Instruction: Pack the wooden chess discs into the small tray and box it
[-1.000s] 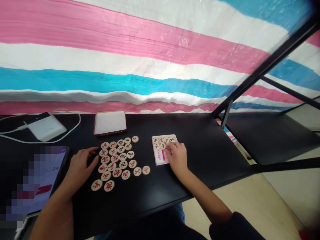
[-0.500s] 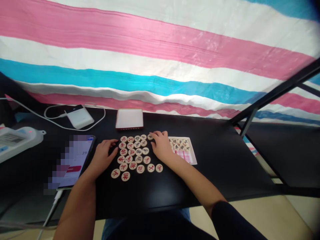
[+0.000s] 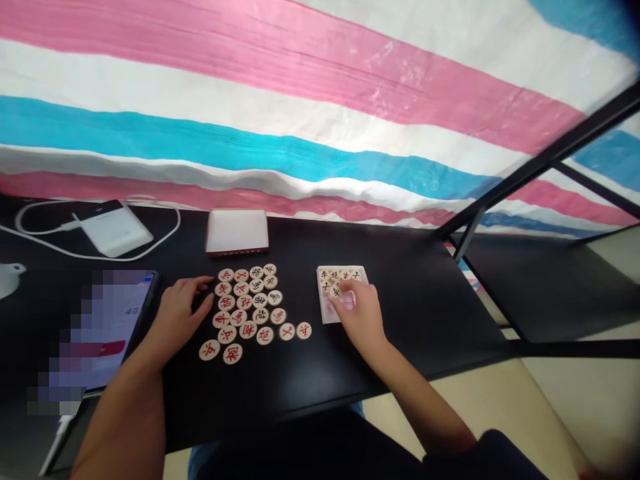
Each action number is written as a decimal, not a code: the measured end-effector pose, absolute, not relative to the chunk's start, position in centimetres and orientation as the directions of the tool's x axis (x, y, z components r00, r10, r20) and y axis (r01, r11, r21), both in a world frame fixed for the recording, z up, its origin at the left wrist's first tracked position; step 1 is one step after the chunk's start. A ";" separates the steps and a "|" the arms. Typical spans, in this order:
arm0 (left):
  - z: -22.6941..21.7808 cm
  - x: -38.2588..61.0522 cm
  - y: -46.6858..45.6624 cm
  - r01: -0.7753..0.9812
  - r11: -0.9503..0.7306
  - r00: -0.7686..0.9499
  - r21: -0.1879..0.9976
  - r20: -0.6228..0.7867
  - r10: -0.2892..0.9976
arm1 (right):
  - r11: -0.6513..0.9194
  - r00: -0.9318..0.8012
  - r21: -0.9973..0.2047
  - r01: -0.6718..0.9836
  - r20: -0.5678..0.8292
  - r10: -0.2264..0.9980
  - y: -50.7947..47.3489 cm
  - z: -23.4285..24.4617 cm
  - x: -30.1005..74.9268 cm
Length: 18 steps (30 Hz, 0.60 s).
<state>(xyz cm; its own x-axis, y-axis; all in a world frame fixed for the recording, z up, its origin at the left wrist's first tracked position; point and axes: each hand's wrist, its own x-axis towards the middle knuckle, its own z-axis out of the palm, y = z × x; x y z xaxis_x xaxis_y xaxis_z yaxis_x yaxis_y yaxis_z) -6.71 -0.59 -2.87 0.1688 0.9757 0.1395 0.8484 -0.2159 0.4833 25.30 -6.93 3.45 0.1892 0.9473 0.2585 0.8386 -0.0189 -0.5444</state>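
Note:
Round Chinese chess pieces [image 3: 244, 302] with red or black characters lie in rough rows on the black table. Beside their left edge rests my left hand [image 3: 180, 313], holding nothing, its fingers apart and the fingertips close to the red pieces. My right hand [image 3: 364, 315] is over a small white box [image 3: 330, 317], pinching a chess piece [image 3: 335, 291] between thumb and fingers. At the far end of that box sit several black-lettered pieces [image 3: 335, 275]. My right fingers cover part of the box's near right side, where a pink patterned bottom shows.
A white box lid or second box half [image 3: 237, 231] lies behind the pieces. To the left are a phone [image 3: 113, 333] with a cable plugged in and a white power bank [image 3: 117, 230] with a looped cord. A striped sheet [image 3: 300, 160] hangs behind; a black metal frame [image 3: 525, 173] stands at right.
My right hand has moved from the top right of the rows to the white box, carrying a black piece from there. My left hand stays beside the rows. The view has shifted right.

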 end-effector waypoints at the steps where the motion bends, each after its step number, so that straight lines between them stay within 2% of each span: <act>1: -2.9 -6.7 -0.6 0.851 -0.215 0.171 0.478 0.135 0.976 | -0.040 0.196 -0.545 0.837 0.232 0.953 -7.3 3.0 25.6; 9: -3.1 -6.9 -0.5 0.844 -0.228 0.171 0.486 0.159 0.972 | 0.000 0.131 -0.554 0.832 0.197 0.972 -7.9 1.5 25.7; 13: -2.9 -6.8 -0.6 0.840 -0.224 0.170 0.493 0.153 0.973 | 0.033 0.133 -0.573 0.819 0.246 0.960 -7.5 2.3 24.6; 16: -2.5 -6.5 -0.9 0.833 -0.223 0.164 0.506 0.160 0.973 | 0.157 -0.018 -0.570 0.807 0.241 0.970 -6.3 2.9 22.0; 18: -2.2 -6.3 -1.1 0.836 -0.222 0.159 0.502 0.166 0.973 | 0.235 -0.163 -0.533 0.813 0.178 0.970 -5.2 3.1 19.8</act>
